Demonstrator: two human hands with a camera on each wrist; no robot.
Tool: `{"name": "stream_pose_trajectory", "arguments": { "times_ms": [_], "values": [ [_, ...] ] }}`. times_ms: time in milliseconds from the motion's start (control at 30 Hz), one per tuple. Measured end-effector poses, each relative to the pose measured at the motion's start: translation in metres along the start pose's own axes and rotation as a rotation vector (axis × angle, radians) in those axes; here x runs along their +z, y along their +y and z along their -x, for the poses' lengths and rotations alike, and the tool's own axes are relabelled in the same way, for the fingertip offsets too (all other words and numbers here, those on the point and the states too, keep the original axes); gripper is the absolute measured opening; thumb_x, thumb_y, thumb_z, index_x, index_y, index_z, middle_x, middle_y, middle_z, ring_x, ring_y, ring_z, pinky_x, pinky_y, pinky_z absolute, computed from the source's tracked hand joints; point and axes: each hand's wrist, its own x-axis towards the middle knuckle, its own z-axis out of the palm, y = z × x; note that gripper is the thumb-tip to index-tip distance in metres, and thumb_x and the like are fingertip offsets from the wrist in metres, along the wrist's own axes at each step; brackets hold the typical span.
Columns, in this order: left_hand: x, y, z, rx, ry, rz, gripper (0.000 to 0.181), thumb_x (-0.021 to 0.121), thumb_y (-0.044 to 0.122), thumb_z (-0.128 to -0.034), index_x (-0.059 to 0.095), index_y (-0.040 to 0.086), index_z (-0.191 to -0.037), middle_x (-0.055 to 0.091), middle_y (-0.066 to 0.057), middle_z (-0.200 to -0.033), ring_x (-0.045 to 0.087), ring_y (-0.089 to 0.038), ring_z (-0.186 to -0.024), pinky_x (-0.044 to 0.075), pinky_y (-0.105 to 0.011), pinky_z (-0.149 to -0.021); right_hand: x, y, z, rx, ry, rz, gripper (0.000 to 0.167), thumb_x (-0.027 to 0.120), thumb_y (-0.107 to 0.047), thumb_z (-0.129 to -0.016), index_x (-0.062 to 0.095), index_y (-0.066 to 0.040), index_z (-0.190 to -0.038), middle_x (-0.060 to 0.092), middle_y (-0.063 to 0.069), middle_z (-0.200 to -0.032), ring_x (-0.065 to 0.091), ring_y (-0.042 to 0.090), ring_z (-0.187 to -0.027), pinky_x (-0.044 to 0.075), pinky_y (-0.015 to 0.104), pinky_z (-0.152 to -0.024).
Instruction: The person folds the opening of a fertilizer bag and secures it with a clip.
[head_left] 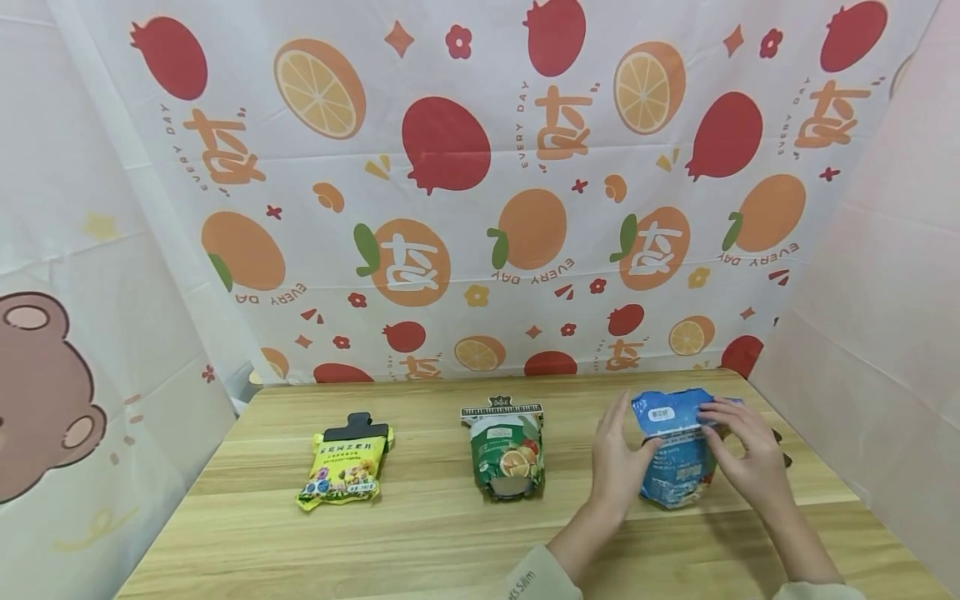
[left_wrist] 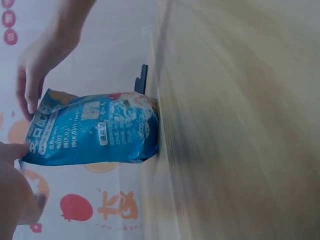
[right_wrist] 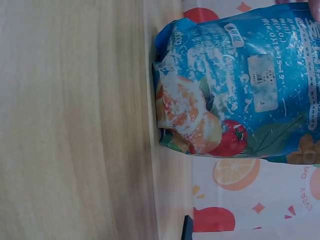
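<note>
A blue fertilizer bag with printed fruit stands upright on the table, its top bent along a crease. At its upper left edge is my left hand; the thumb touches the front of the bag while the straight fingers stand beside it. My right hand pinches the upper right of the bag, thumb at the front and fingers over the top. In the left wrist view, both hands meet the top edge of the bag. The bag's fruit-printed face fills much of the right wrist view.
A black clip lies behind my right hand, partly hidden. At the left on the wooden table lies a yellow bag with a black clip. A green bag with a patterned clip lies mid-table. Printed cloth hangs behind.
</note>
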Motion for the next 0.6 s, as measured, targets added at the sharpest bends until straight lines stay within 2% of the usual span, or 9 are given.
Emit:
{"name": "stream_pose_trajectory", "arguments": {
  "times_ms": [67, 133, 167, 233, 300, 433, 600],
  "values": [
    [-0.0005, -0.0003, 0.0002, 0.16, 0.028, -0.175, 0.059, 0.074, 0.018, -0.079, 0.05, 0.016, -0.133, 0.044, 0.002, -0.136, 0.04, -0.017, -0.124, 0.036, -0.032, -0.097, 0.0007, 0.0016, 0.0014, -0.005, -0.026, 0.022, 0.03, 0.063, -0.029, -0.088, 0.068, -0.001, -0.097, 0.064, 0.012, -0.1, 0.052, 0.022, -0.106, 0.026, 0.038, -0.103],
    [-0.0005, -0.0015, 0.0001, 0.287, 0.055, -0.283, 0.049, 0.074, 0.017, -0.0786, 0.058, 0.014, -0.125, 0.048, 0.002, -0.133, 0.038, -0.017, -0.125, 0.035, -0.033, -0.098, 0.0004, 0.0025, 0.0027, 0.009, -0.055, 0.06, 0.026, 0.066, -0.025, -0.086, 0.069, -0.002, -0.098, 0.064, 0.012, -0.099, 0.053, 0.02, -0.102, 0.026, 0.037, -0.103],
    [-0.0003, -0.0025, -0.0001, 0.329, 0.062, -0.312, 0.044, 0.074, 0.018, -0.0785, 0.062, 0.012, -0.12, 0.051, 0.003, -0.129, 0.04, -0.016, -0.124, 0.035, -0.032, -0.098, -0.0001, 0.0026, 0.0031, 0.021, -0.07, 0.075, 0.023, 0.068, -0.02, -0.084, 0.069, -0.002, -0.098, 0.064, 0.012, -0.098, 0.053, 0.02, -0.1, 0.027, 0.035, -0.103],
    [0.0007, -0.0048, -0.0003, 0.356, 0.06, -0.305, 0.034, 0.074, 0.016, -0.0785, 0.067, 0.012, -0.112, 0.059, 0.004, -0.12, 0.046, -0.013, -0.119, 0.037, -0.028, -0.095, -0.0009, 0.0025, 0.0037, 0.046, -0.105, 0.107, 0.02, 0.071, -0.011, -0.079, 0.069, -0.003, -0.097, 0.065, 0.011, -0.096, 0.053, 0.019, -0.098, 0.027, 0.032, -0.101],
    [0.0022, -0.0074, -0.0005, 0.321, 0.04, -0.252, 0.026, 0.073, 0.015, -0.0792, 0.071, 0.012, -0.105, 0.064, 0.006, -0.109, 0.053, -0.007, -0.109, 0.041, -0.022, -0.09, -0.0016, 0.0015, 0.0032, 0.067, -0.14, 0.132, 0.024, 0.074, -0.003, -0.073, 0.069, -0.004, -0.097, 0.065, 0.009, -0.094, 0.053, 0.02, -0.095, 0.028, 0.03, -0.099],
    [0.0044, -0.0096, -0.0005, 0.194, 0.005, -0.13, 0.014, 0.071, 0.015, -0.0809, 0.074, 0.014, -0.095, 0.068, 0.007, -0.092, 0.059, 0.001, -0.088, 0.045, -0.013, -0.074, -0.0025, 0.0, 0.0015, 0.068, -0.167, 0.145, 0.025, 0.075, 0.003, -0.069, 0.069, -0.005, -0.092, 0.064, 0.005, -0.089, 0.053, 0.021, -0.09, 0.029, 0.028, -0.095],
    [0.0057, -0.0082, -0.0012, 0.07, -0.03, -0.005, 0.01, 0.069, 0.014, -0.0824, 0.075, 0.012, -0.09, 0.068, 0.008, -0.085, 0.058, 0.006, -0.08, 0.044, -0.009, -0.065, -0.0052, 0.0018, -0.002, 0.045, -0.163, 0.136, 0.021, 0.075, 0.002, -0.069, 0.069, -0.005, -0.088, 0.064, 0.002, -0.085, 0.053, 0.019, -0.086, 0.03, 0.024, -0.091]
  ]
}}
